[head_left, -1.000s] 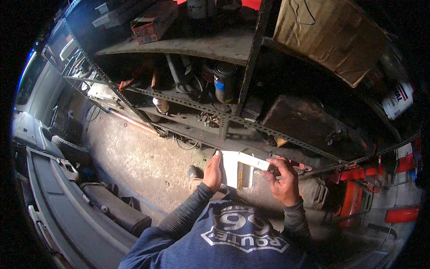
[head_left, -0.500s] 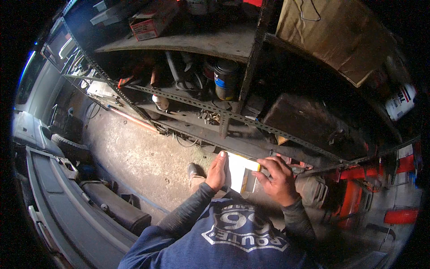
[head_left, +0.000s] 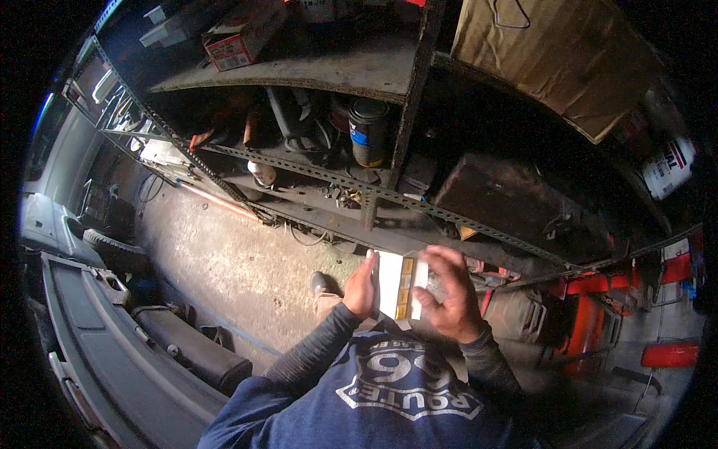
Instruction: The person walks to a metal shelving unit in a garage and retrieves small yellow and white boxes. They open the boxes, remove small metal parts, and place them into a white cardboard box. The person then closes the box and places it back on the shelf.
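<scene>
A small white box point(head_left: 387, 284) is held up in front of my chest by my left hand point(head_left: 360, 289), which is closed on its left side with the thumb up along the edge. The box's right end stands open and shows a row of yellow-brown pieces point(head_left: 404, 289) inside. A white flap point(head_left: 420, 290) folds out from that end. Beside the flap is my right hand point(head_left: 451, 295), fingers and thumb apart, the fingertips somewhat blurred. Its thumb is close to or touching the flap; I cannot tell which.
Metal shelving point(head_left: 321, 176) runs across ahead, holding a dark can point(head_left: 369, 135), a white bottle point(head_left: 262, 173) and a brown cardboard box point(head_left: 553, 63). A grey vehicle panel point(head_left: 112, 359) lies to the left. Red equipment point(head_left: 587, 329) stands at the right. Concrete floor point(head_left: 239, 262) shows between.
The box's end flap has swung outward to the right, baring the row of yellow-brown pieces. My right-hand fingers have come off the box's edge and spread. My left hand keeps its hold.
</scene>
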{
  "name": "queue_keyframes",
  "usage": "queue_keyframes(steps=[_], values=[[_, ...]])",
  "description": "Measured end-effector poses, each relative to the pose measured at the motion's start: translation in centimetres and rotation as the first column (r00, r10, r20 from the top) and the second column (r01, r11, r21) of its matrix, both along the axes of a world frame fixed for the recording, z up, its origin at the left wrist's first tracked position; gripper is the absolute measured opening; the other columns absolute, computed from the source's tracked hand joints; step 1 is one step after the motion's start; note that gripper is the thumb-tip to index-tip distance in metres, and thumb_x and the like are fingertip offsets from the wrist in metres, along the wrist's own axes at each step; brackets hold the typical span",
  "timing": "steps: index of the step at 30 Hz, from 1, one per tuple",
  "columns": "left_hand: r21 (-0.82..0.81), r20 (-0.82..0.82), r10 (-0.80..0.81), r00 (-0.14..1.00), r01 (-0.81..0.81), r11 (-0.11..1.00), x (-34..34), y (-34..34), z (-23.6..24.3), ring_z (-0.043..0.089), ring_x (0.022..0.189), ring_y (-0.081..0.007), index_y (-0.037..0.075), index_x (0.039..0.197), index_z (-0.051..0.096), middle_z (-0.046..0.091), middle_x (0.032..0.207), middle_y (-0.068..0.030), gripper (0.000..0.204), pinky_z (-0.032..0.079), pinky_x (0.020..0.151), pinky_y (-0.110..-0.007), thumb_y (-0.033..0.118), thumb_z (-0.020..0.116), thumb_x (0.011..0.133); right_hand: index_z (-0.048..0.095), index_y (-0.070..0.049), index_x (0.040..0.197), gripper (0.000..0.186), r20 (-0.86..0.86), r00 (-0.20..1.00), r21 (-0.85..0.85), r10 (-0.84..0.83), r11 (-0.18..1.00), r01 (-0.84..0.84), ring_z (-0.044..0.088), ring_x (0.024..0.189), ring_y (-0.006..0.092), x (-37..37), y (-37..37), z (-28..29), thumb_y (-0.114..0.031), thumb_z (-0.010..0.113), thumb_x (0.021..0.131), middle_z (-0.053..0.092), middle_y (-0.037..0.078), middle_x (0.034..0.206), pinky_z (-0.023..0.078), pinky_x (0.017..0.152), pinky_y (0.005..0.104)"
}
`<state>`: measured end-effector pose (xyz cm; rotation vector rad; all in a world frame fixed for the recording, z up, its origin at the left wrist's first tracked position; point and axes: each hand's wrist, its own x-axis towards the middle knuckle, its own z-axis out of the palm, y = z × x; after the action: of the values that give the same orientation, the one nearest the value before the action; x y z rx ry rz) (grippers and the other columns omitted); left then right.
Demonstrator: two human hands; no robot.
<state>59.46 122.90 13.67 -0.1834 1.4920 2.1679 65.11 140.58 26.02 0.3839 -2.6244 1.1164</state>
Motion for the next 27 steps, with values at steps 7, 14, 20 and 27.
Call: queue_keyframes(steps=[7,14,20,27], values=[[0.041,-0.012,-0.023,1.0,0.024,0.999,0.2,0.4,1.4,0.057,0.114,-0.0163,-0.006,0.127,0.055,0.062,0.125,-0.0103,0.049,0.042,0.102,-0.029,0.035,0.035,0.109,0.038,-0.004,0.148,0.079,0.141,0.989,-0.138,0.041,0.99,-0.022,0.04,0.137,0.035,-1.1,0.8,0.5,-0.043,0.071,0.087,0.044,0.022,0.144,0.032,0.113,0.0425],[-0.043,-0.077,0.07,0.995,-0.074,0.996,0.1,0.1,-0.1,0.055,0.115,-0.0139,-0.006,0.131,0.054,0.06,0.128,-0.008,0.048,0.041,0.102,-0.027,0.034,0.039,0.109,0.036,-0.009,0.151,0.102,0.226,0.951,0.35,0.211,0.894,-0.282,0.035,0.139,0.0397,-0.9,0.7,2.2,-0.045,0.083,0.069,0.043,0.018,0.143,0.031,0.115,0.0501],[-0.023,-0.028,0.016,0.999,-0.017,1.0,0.1,-0.6,-0.8,0.054,0.116,-0.0142,-0.007,0.132,0.054,0.06,0.128,-0.0074,0.051,0.04,0.102,-0.026,0.036,0.041,0.108,0.043,-0.011,0.146,0.09,0.259,0.942,0.178,0.215,0.947,-0.266,0.041,0.133,0.0389,-1.5,0.7,0.9,-0.025,0.085,0.067,0.047,0.018,0.135,0.037,0.111,0.0456],[0.033,0.031,0.077,0.997,-0.078,0.996,-0.1,-0.3,-2.8,0.054,0.115,-0.0136,-0.005,0.132,0.054,0.061,0.126,-0.0063,0.049,0.04,0.101,-0.026,0.036,0.042,0.108,0.033,-0.006,0.151,0.09,0.121,0.992,0.112,-0.033,0.994,0.02,0.049,0.124,0.0338,-0.9,0.0,-1.3,-0.025,0.082,0.078,0.052,0.019,0.125,0.042,0.105,0.043]])
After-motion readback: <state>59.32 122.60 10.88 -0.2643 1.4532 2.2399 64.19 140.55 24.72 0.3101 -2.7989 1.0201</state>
